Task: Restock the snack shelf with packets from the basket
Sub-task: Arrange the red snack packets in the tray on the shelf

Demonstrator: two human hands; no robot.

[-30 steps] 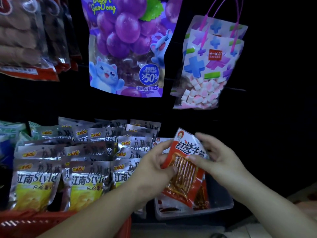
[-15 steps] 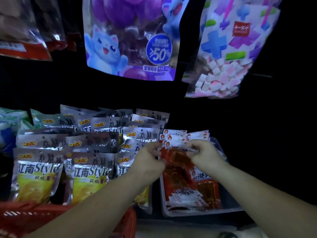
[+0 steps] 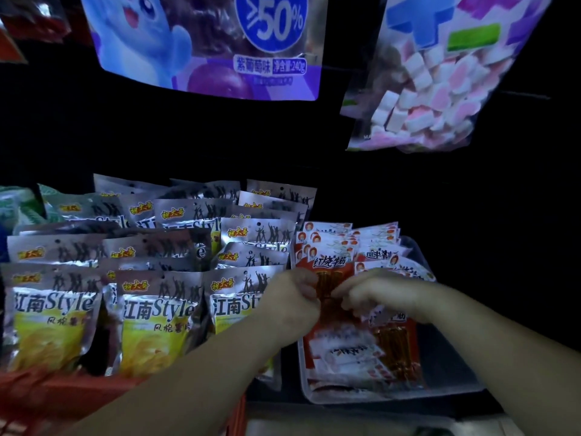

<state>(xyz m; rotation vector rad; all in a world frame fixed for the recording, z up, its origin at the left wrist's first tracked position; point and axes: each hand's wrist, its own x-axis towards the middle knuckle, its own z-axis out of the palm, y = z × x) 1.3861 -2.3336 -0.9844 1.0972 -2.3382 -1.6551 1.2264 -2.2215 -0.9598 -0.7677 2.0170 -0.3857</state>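
Observation:
A clear plastic bin [image 3: 452, 382] on the shelf holds several red snack packets standing in rows. Both my hands are over the bin's front. My left hand [image 3: 294, 298] and my right hand [image 3: 382, 292] have curled fingers that pinch the front red packet [image 3: 330, 278] from either side, and it stands among the others. The red basket [image 3: 47, 401] shows only as a rim at the bottom left, under my left forearm.
Left of the bin stand several silver and yellow chip packets [image 3: 157, 316] in tight rows. Above hang a purple grape jelly bag [image 3: 213, 45] and a marshmallow bag [image 3: 440, 77]. The shelf back is dark.
The red packet went from raised in front of the bin down into it among the others. Both hands followed it forward and down, and the camera moved closer.

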